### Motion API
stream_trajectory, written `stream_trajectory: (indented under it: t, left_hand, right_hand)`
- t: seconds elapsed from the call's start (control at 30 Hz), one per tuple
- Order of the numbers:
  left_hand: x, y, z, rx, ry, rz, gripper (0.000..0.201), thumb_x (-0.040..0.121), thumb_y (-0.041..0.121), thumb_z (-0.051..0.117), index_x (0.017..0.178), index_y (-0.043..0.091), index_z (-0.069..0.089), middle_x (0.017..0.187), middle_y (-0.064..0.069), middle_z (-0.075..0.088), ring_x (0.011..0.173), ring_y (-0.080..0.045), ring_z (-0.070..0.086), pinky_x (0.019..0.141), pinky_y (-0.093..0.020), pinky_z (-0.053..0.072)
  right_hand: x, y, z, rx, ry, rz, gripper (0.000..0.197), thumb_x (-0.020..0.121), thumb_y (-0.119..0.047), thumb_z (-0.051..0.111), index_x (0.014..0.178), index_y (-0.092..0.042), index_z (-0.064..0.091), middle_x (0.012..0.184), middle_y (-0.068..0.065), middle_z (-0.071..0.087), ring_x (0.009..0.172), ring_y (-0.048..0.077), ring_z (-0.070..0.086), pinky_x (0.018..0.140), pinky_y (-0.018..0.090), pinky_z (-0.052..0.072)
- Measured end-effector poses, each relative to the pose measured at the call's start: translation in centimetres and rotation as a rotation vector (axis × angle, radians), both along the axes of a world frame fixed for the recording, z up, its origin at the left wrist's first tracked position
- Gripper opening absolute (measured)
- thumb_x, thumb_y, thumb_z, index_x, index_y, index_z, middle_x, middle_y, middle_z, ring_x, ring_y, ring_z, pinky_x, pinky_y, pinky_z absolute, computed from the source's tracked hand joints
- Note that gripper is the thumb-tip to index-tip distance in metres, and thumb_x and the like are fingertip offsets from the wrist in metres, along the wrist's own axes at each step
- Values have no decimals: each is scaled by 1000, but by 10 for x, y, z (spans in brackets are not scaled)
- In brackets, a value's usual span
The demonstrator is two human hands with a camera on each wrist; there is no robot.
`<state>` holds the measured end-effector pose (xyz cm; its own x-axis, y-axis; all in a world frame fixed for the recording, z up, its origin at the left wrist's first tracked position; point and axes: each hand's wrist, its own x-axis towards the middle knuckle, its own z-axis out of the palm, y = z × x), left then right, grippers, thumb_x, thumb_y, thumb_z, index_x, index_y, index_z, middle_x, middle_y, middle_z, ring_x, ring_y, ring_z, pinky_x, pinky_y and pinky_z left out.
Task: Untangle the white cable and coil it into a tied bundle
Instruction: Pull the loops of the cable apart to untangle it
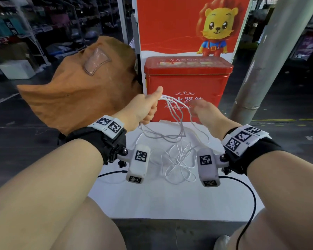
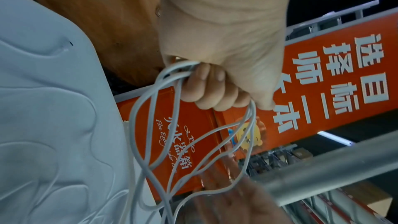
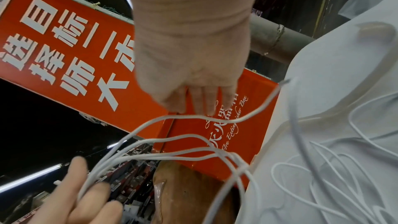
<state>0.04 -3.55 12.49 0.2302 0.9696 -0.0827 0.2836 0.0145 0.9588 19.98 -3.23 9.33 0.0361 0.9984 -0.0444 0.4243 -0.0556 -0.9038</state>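
- Head view, far left: a brown bag point(image 1: 79, 87) slumps beside the tabletop point(image 1: 170, 201), clear of the work and seemingly no part of it.
- Left hand point(image 1: 145, 105) is raised in a fist, fingers point(image 2: 206, 88) curled round several gathered loops of the cable point(image 1: 172, 139); holding the loops high likely lets the slack hang free so crossings show.
- Below and between the wrists, the rest of the cable lies in a loose snarl on the tabletop point(image 3: 323, 91), so the untangling looks unfinished and no tie is on.
- A red box point(image 1: 188, 82) stands behind, at the tabletop's far edge, touching nothing in play.
- Right hand point(image 1: 204, 112) is blurred in the head view; its wrist view shows the fingers point(image 3: 204, 100) straight and relaxed, just above a strand, gripping nothing. It seems placed to pick out the next length and feed it to the fist.
- Whether the fingertips touch that strand cannot be told.
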Motion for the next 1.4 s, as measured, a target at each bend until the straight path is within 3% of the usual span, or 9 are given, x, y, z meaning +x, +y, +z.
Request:
stream_trajectory:
  t: [0.17, 0.27, 0.4, 0.6, 0.8, 0.87, 0.97, 1.13, 1.4]
  left_hand:
    - [10, -2, -2, -18, 6, -71, 53, 92, 57, 48, 57, 24, 24, 49, 5, 19, 42, -12, 14, 42, -21, 15]
    - [12, -3, -3, 2, -5, -113, 41, 90, 50, 55, 70, 18, 39, 48, 7, 22, 41, -10, 15, 40, -20, 15]
    - [2, 4, -1, 86, 7, 44, 37, 88, 47, 62, 78, 14, 50, 51, 5, 22, 39, -9, 18, 38, -18, 17]
    - [-2, 12, 1, 83, -129, 152, 49, 88, 47, 63, 61, 22, 30, 51, 5, 21, 41, -10, 17, 39, -22, 19]
    - [1, 16, -2, -58, -306, 125, 49, 92, 45, 58, 56, 21, 35, 49, 5, 36, 40, -9, 36, 40, -20, 34]
    - [-1, 17, -3, -123, -403, 87, 50, 94, 41, 56, 52, 18, 39, 57, 2, 52, 45, -12, 55, 53, -28, 56]
    - [-1, 15, -2, -149, -474, 54, 44, 95, 40, 54, 61, 13, 45, 59, -1, 57, 44, -14, 58, 75, -40, 58]
    - [-2, 8, 3, -205, -458, 2, 46, 96, 49, 45, 63, 17, 37, 51, 5, 38, 34, -4, 26, 39, -16, 36]
    - [-4, 10, 6, -367, -384, -69, 45, 98, 48, 39, 66, 17, 36, 49, 6, 34, 28, -3, 21, 33, -11, 24]
  right_hand:
    - [-15, -9, 10, 129, 23, 300, 39, 91, -34, 60, 128, -25, 52, 123, -7, 56, 110, 5, 52, 90, 22, 39]
    - [-23, -11, 8, 173, -156, 325, 19, 93, -28, 59, 97, -10, 63, 78, 0, 68, 69, 6, 62, 67, 19, 43]
    - [-13, -9, 13, 206, 3, 201, 38, 94, -40, 52, 67, -14, 54, 42, -5, 47, 41, 14, 50, 52, 22, 47]
    - [-3, -4, 23, 60, 564, 64, 46, 93, -46, 52, 60, -14, 42, 46, -5, 28, 41, 11, 24, 40, 21, 29]
    - [-10, -2, 28, 60, 591, -121, 50, 92, -52, 49, 57, -21, 30, 54, -4, 23, 47, 11, 19, 42, 23, 22]
    - [-10, -2, 28, 61, 608, -179, 50, 91, -53, 50, 60, -21, 28, 54, -4, 23, 45, 11, 20, 43, 23, 23]
    - [-8, -2, 27, 70, 567, -229, 52, 86, -57, 55, 60, -20, 30, 49, -6, 28, 38, 9, 28, 45, 25, 26]
    - [-9, -2, 29, 65, 622, -277, 54, 85, -57, 57, 60, -21, 26, 52, -5, 22, 45, 11, 19, 41, 23, 24]
    - [-12, 0, 28, 151, 404, -392, 52, 89, -58, 48, 60, -19, 32, 53, -2, 31, 37, 11, 31, 40, 23, 34]
